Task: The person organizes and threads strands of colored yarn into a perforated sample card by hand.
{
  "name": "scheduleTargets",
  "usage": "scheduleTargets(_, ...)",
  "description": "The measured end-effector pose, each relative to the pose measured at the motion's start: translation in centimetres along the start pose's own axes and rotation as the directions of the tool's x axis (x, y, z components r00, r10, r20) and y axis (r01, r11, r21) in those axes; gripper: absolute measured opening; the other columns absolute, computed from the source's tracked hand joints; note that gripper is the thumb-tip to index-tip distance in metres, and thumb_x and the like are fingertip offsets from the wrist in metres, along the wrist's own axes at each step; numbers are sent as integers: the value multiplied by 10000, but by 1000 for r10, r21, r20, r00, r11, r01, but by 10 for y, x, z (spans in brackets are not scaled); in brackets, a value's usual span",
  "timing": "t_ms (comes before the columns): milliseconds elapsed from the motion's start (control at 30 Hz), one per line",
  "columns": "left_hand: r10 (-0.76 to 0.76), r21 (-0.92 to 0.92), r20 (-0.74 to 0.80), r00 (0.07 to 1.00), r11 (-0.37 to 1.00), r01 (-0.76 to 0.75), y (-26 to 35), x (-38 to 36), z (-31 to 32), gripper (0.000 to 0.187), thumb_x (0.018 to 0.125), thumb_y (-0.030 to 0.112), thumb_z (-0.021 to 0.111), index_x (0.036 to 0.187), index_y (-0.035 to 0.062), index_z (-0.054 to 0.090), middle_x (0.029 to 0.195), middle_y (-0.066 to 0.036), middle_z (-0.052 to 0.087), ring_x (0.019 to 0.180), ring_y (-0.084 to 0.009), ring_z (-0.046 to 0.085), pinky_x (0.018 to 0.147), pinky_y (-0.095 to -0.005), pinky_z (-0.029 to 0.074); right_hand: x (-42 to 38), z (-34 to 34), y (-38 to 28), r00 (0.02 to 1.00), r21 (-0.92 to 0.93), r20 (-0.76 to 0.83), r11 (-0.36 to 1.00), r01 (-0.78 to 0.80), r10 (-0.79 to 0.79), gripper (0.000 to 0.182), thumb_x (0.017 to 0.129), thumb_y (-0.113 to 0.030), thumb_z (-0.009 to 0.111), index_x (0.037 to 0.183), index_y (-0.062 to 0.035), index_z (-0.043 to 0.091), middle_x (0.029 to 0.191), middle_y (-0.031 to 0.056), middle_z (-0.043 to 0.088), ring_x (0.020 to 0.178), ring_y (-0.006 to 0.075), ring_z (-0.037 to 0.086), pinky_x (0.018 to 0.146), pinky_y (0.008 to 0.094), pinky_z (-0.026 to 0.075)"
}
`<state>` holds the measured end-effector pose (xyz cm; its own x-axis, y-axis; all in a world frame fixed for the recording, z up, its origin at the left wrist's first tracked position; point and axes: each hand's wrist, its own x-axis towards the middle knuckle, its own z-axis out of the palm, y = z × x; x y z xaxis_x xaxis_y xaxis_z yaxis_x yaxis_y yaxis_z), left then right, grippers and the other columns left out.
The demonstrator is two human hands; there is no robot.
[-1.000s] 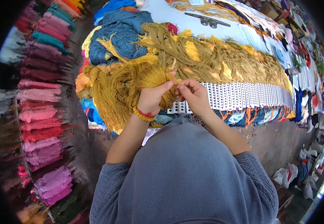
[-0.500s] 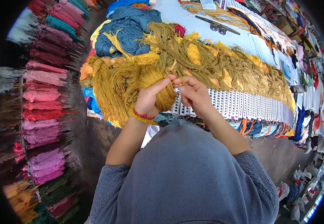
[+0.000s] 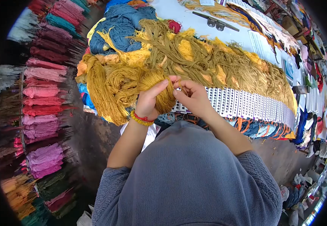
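A ball of mustard-gold yarn [image 3: 166, 98] sits in my left hand [image 3: 147, 102], the thumb lying over its front and the fingertips reaching its right side. Close against that side, my right hand [image 3: 194, 98] has its thumb and forefinger pinched on a thin strand of the same yarn. The fingertips of both hands almost meet there. Left of the ball, loose mustard skeins [image 3: 100, 92] hang over the table's near edge. Behind my hands lie olive-brown skeins [image 3: 193, 62] mixed with yellow and peach yarn.
Blue yarn [image 3: 124, 32] is heaped at the back left, beside a small red ball [image 3: 174, 26]. White punched cards [image 3: 242, 105] line the table's front edge at right. A black metal clip [image 3: 216, 23] lies on the white tabletop. Coloured skeins [image 3: 41, 90] hang on a rack at left.
My right thumb and fingers have closed nearer to the ball's right side. The view has shifted slightly, so the table appears a little further left. The left hand still holds the ball.
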<state>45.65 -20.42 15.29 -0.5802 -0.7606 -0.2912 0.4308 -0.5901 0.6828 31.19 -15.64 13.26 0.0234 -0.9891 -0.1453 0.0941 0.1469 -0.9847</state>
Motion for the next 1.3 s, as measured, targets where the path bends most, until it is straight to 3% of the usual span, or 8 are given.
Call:
scheduleTargets(100, 0, 80, 28, 1000, 997, -2, -9, 1, 1, 344, 889, 174, 353, 1110, -63, 469, 1147, -150, 492, 1028, -219, 501, 889, -344, 392, 0, -6, 7, 1000, -61, 6, 998, -4, 5, 59, 801, -49, 540, 850, -16, 543, 657, -69, 481, 529, -9, 359, 469, 149, 289)
scheduleTargets(167, 15, 20, -32, 999, 1000, -14, -13, 2, 3, 284, 856, 138, 449, 1048, -53, 532, 1050, -105, 563, 948, -172, 538, 842, -298, 417, -2, -9, 9, 1000, -28, 16, 1000, 10, -10, 45, 806, -62, 541, 837, -30, 544, 638, -78, 470, 513, -16, 351, 448, 145, 267)
scheduleTargets(333, 50, 62, -71, 996, 997, -46, -23, 4, 4, 248, 825, 97, 507, 1031, -35, 550, 1017, -81, 579, 913, -148, 545, 810, -276, 426, -6, -13, 0, 999, 261, 9, 964, -41, 40, 38, 806, -51, 531, 792, -15, 530, 652, -61, 492, 543, -6, 392, 464, 163, 288)
scheduleTargets(467, 179, 281, -113, 977, 949, -141, -28, 5, 10, 225, 804, 71, 541, 1013, -10, 561, 992, -69, 581, 925, -148, 535, 815, -271, 420, -8, -18, 3, 998, 215, 8, 974, -66, 66, 44, 807, -53, 531, 785, -15, 524, 642, -57, 491, 541, -11, 385, 462, 160, 288)
scheduleTargets(800, 262, 268, -150, 953, 939, -216, -33, 6, 15, 269, 787, 32, 559, 1052, -11, 541, 941, -53, 589, 840, -122, 549, 758, -245, 436, -6, -20, 17, 1000, 96, -4, 995, -4, 4, 61, 819, -86, 531, 777, -42, 526, 586, -62, 463, 486, -11, 361, 423, 157, 264)
scheduleTargets(967, 155, 184, -139, 978, 975, -128, -27, 6, 12, 390, 785, 4, 549, 1162, -23, 455, 877, -48, 584, 768, -112, 547, 688, -235, 444, -4, -20, 16, 1000, 145, 15, 989, -4, 1, 31, 807, -57, 535, 796, -28, 530, 636, -62, 478, 543, -15, 380, 460, 145, 282)
scheduleTargets(1033, 180, 230, -111, 977, 961, -152, -29, 6, 11, 396, 788, -4, 539, 1172, -26, 444, 856, -44, 578, 742, -108, 539, 669, -232, 439, -3, -25, 19, 1000, 16, -10, 1000, -17, 17, 40, 807, -61, 538, 805, -24, 526, 662, -56, 503, 564, -11, 401, 476, 145, 303)
scheduleTargets(1300, 191, 245, -89, 978, 956, -164, -31, 11, 5, 418, 784, -13, 544, 1183, -35, 426, 809, -34, 567, 698, -102, 518, 630, -224, 425, 0, -21, 21, 995, 128, -65, 990, -65, 74, 99, 775, -100, 581, 760, -20, 525, 571, -46, 464, 488, -3, 372, 436, 164, 294)
